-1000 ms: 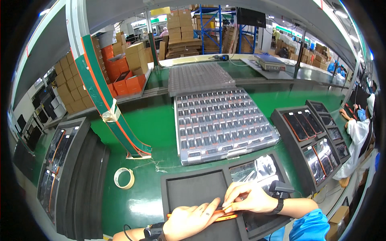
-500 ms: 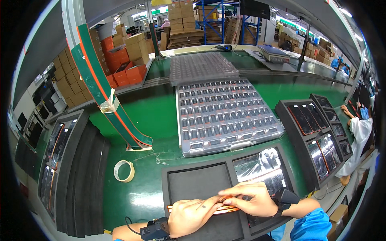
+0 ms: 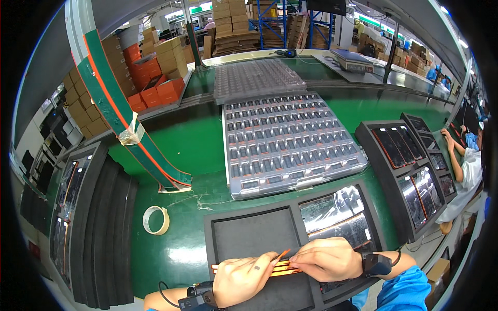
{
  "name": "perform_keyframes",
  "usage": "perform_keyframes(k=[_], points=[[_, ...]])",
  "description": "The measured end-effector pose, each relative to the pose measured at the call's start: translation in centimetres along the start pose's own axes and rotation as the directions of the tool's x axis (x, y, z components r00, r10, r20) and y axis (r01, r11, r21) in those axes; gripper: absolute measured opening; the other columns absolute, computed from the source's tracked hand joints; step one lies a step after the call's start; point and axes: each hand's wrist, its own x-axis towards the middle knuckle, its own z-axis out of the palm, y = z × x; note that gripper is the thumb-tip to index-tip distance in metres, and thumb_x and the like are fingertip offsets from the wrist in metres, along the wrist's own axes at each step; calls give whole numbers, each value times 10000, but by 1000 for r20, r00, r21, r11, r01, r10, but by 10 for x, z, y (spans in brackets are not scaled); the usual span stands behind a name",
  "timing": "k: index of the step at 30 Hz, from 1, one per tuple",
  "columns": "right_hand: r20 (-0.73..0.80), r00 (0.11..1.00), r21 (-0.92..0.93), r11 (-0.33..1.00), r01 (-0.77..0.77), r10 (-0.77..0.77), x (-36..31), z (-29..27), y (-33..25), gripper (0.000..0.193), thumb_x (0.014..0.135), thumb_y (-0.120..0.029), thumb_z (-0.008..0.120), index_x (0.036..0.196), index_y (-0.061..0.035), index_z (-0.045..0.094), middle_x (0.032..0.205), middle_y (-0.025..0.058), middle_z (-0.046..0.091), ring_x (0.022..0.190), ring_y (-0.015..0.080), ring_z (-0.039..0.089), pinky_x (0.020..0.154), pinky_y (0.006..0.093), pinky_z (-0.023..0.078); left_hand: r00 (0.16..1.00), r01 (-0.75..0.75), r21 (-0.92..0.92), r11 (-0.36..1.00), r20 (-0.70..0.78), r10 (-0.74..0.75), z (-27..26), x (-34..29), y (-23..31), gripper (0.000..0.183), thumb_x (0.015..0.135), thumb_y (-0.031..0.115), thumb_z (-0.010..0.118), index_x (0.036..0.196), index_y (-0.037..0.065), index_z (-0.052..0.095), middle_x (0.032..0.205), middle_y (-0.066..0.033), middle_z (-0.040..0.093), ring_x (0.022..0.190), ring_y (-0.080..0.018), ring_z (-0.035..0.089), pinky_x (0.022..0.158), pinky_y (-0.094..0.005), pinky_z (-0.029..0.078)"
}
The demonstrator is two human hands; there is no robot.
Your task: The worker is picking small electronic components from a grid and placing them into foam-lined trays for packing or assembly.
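Note:
My left hand [image 3: 241, 280] is closed around a small stack of thin orange-edged phones [image 3: 282, 268], held over a black foam tray [image 3: 254, 233]. At the stack's right end, my right hand [image 3: 329, 259] has its fingertips pinched together. Between the two hands a small orange-edged dark piece [image 3: 284, 254] sticks up; which fingers hold it I cannot tell. The foam tray's left pocket shows bare foam beneath my hands. Its right side holds glossy dark phones [image 3: 337, 217] in clear film, partly hidden by my right hand.
Beyond the foam tray lies a clear plastic tray [image 3: 295, 142] full of small dark parts. A tape roll [image 3: 155, 220] sits left, near stacked foam trays [image 3: 104, 233] and a green post [image 3: 116, 114]. Loaded foam trays [image 3: 386, 179] stand right, where another person's arm [image 3: 455, 160] reaches in.
My hands have moved apart slightly, with the small orange-edged piece now standing up between them. More of the stack's layered edges shows. The whole view has shifted a little.

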Motion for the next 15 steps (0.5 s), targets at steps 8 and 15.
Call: perform_keyframes(k=[8, 15], points=[[161, 970, -225, 950, 215, -181, 1, -3, -1, 196, 812, -51, 766, 1005, -30, 739, 963, 57, 733, 857, 178, 735, 700, 272, 589, 999, -12, -33, 999, -40, 11, 3, 1, -3, 121, 921, 106, 718, 1015, 43, 676, 711, -52, 715, 618, -180, 721, 560, -286, 571], [30, 990, -97, 986, 138, -135, -6, 4, 8, 186, 799, -50, 781, 983, -42, 752, 970, 49, 747, 865, 167, 738, 704, 263, 584, 999, -7, -31, 1000, -32, 6, 1, 3, -1, 124, 921, 102, 718, 1017, 36, 674, 732, -64, 725, 626, -183, 725, 560, -284, 570]])
